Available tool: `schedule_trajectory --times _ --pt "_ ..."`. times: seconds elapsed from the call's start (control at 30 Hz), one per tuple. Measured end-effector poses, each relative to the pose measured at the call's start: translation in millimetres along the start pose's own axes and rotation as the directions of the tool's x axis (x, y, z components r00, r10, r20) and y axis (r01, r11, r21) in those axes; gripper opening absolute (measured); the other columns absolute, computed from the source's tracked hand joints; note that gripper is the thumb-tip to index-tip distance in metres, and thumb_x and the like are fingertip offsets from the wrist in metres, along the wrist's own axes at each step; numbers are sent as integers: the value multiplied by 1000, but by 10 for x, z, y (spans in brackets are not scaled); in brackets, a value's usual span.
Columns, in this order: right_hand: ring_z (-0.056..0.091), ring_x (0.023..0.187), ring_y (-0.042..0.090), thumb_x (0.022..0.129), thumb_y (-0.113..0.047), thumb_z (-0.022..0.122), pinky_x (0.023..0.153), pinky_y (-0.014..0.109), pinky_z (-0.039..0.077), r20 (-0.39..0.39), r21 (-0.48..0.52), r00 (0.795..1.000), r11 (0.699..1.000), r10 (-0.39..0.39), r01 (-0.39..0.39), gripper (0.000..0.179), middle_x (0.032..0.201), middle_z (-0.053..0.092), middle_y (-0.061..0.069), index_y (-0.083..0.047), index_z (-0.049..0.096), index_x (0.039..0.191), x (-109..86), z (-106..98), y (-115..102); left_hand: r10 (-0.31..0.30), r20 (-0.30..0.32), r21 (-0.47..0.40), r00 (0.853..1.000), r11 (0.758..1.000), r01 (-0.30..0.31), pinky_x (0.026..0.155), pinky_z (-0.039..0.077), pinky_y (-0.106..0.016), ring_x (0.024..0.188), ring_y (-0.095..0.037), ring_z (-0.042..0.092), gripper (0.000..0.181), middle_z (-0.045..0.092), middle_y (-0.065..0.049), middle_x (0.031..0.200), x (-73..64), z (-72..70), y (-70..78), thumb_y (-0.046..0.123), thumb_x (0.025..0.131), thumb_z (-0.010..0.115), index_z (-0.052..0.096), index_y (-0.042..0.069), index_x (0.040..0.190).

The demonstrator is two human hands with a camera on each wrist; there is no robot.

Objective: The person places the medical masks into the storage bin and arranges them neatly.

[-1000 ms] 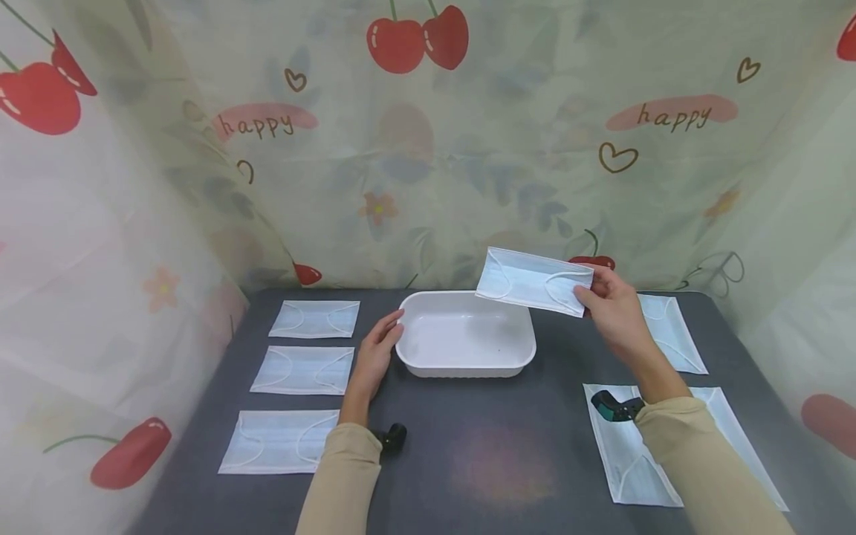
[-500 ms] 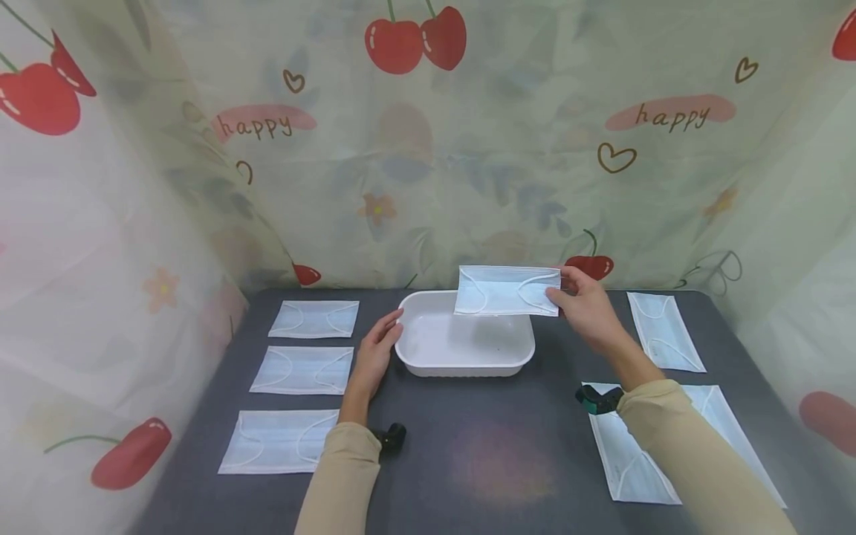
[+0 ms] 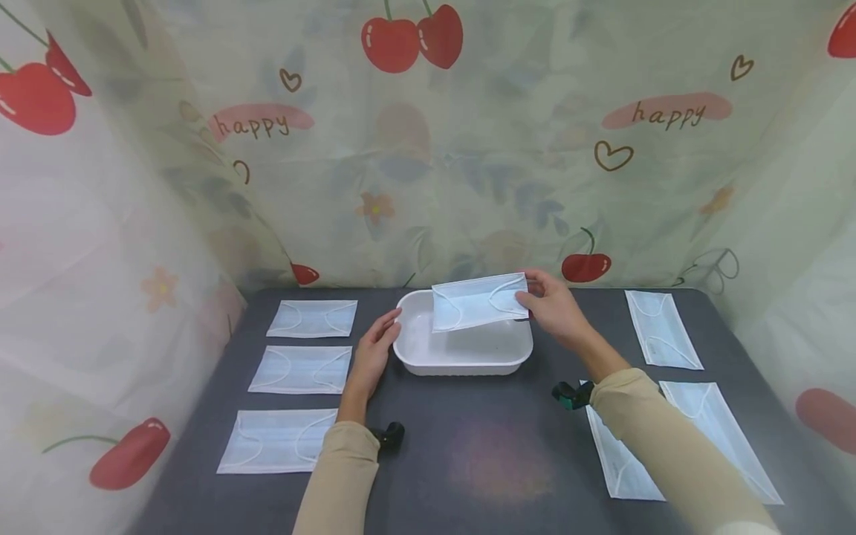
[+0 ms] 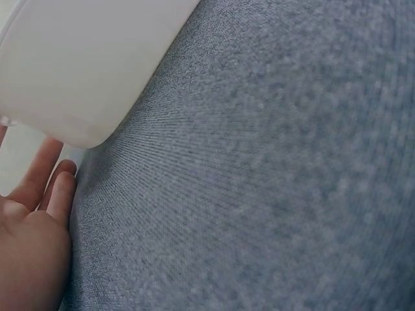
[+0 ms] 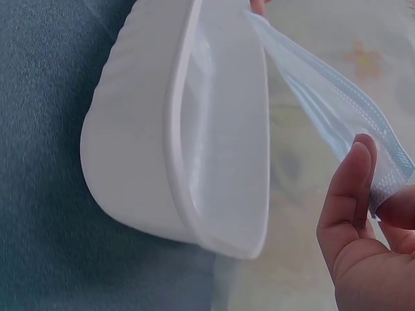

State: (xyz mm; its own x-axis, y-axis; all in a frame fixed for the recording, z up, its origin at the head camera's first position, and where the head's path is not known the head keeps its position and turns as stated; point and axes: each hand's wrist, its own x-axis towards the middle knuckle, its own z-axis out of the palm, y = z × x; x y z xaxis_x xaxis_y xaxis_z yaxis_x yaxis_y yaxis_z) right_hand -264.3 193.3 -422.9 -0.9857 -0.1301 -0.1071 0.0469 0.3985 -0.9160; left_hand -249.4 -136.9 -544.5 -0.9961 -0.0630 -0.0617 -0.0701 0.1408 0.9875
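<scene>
Pale blue, with two white ear loops, the face mask [image 3: 478, 301] was pinched at one end between the thumb and fingers of the right hand [image 3: 558, 308]. We saw it held over the white tub [image 3: 461, 368], its nine o'clock end tipped lower. The head view gave us both loops; the right wrist view turned the mask nearly edge-on and showed the textured border at the thumb, while the left wrist view brought us close to the tub's outer wall and the weave of the grey tabletop [image 4: 259, 162].

From the mask, the right hand sat at three o'clock and the left hand [image 3: 371, 357] at eight, apart from it. We found the left hand's fingers loosely extended, their tips at the tub's nine o'clock rim.

With the tub as centre, three masks lay flat between nine and eight o'clock: the far mask [image 3: 312, 318], the middle mask [image 3: 300, 369] and the near mask [image 3: 277, 441]. Another mask [image 3: 664, 329] lay at three; towards four, mask material [image 3: 725, 438] showed on both sides of the right sleeve [image 3: 669, 453], one piece or two we could not tell. Behind, a cherry-print curtain [image 3: 441, 193] read "happy" twice, at half past ten and half past one.
</scene>
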Motion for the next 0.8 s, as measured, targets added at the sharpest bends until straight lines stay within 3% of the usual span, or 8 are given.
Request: schedule_trajectory --times 0.2,0.37,0.8 --pt "63 112 27 106 -8 50 84 33 62 29 62 1000 998 -4 2 49 142 55 25 -6 40 154 66 153 31 -3 -2 9 1000 1000 3 123 34 -47 143 -22 49 39 56 -1 150 1 -3 -2 43 102 59 60 36 140" --pt "67 99 20 106 -6 49 84 36 63 59 104 998 995 -19 12 49 140 55 28 -3 39 154 92 261 54 -12 -1 16 1000 1000 12 123 34 -48 143 -20 48 37 56 1 149 -4 -1 4 44 102 59 60 39 139" --pt "71 90 20 107 -3 44 83 43 63 99 141 995 990 -14 0 45 135 59 30 -3 40 152 123 477 165 -14 -2 -13 1000 1000 14 124 33 -47 144 -22 47 39 56 -2 150 4 -5 -2 42 102 60 60 34 140"
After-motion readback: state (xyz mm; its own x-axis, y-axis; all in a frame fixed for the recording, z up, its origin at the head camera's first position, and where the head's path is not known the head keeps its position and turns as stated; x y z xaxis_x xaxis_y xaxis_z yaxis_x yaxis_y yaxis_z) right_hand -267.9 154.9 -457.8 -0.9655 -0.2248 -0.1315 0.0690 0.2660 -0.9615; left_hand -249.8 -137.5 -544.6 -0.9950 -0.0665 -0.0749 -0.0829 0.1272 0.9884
